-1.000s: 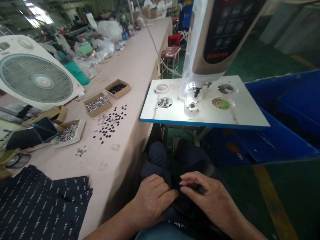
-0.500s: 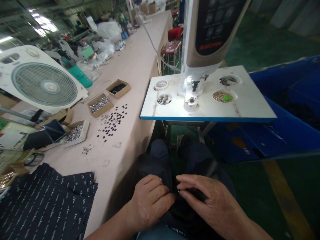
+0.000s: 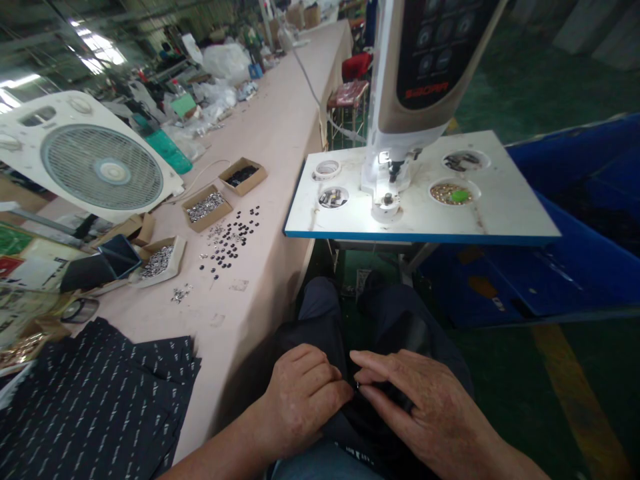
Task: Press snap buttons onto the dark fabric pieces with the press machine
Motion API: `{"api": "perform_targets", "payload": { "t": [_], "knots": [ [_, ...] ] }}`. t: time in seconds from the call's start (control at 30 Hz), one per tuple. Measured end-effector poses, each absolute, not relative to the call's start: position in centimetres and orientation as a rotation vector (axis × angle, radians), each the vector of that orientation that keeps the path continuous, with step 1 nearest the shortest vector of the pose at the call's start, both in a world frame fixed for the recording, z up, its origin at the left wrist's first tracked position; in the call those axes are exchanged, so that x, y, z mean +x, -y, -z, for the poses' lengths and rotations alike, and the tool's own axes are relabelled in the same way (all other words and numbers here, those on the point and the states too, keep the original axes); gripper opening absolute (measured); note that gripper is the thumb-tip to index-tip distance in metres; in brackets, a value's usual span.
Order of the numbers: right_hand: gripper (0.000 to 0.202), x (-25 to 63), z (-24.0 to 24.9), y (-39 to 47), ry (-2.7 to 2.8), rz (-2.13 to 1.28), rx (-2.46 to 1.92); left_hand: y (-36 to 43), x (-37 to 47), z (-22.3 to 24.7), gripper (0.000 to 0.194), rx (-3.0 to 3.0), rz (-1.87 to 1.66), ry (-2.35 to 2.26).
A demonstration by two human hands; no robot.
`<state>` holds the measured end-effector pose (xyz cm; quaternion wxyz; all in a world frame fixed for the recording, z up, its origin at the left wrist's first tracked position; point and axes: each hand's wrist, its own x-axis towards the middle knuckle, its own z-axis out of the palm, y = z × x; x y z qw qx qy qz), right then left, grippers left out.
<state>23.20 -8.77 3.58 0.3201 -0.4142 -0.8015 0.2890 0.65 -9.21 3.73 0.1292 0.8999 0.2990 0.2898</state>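
Both hands are low over my lap, at a piece of dark cloth (image 3: 370,433) with small white print near its lower edge. My left hand (image 3: 305,397) has its fingers curled closed, thumb against forefinger, gripping the cloth. Facing it, my right hand (image 3: 425,400) pinches a tiny shiny metal piece (image 3: 357,385) between thumb and fingertips, beside the left thumb. Its exact kind is too small to tell. The cloth partly hides under both hands.
A press machine (image 3: 425,87) stands ahead on a white board (image 3: 340,223) with cups of small metal parts. On the left table (image 3: 250,293) are boxes of fasteners (image 3: 207,210), scattered black caps (image 3: 233,243), printed dark cloth pieces (image 3: 95,407) and a fan (image 3: 105,167). Blue bins (image 3: 590,267) stand right.
The view has shifted slightly, so the table and machine appear a little further right. Both hands keep nearly the same pose, with the tiny metal piece still at the right fingertips.
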Motion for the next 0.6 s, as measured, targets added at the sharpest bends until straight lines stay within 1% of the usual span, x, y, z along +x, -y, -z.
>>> {"api": "perform_targets", "payload": {
  "t": [0.2, 0.37, 0.6],
  "knots": [
    [0.038, 23.1, -3.8, 8.9, 2.234, -0.687, -1.063, 9.2, 0.7, -3.3, 0.011, 2.543, -0.806, -0.896],
    [0.034, 23.1, -3.9, 8.8, 2.300, -0.704, -1.028, 9.2, 0.9, -2.9, 0.007, 2.504, -0.805, -0.946],
    [0.038, 23.5, -4.7, 8.9, 2.345, -0.725, -0.962, 9.2, 0.8, -2.5, 0.015, 2.401, -0.768, -1.028]
  ]
}}
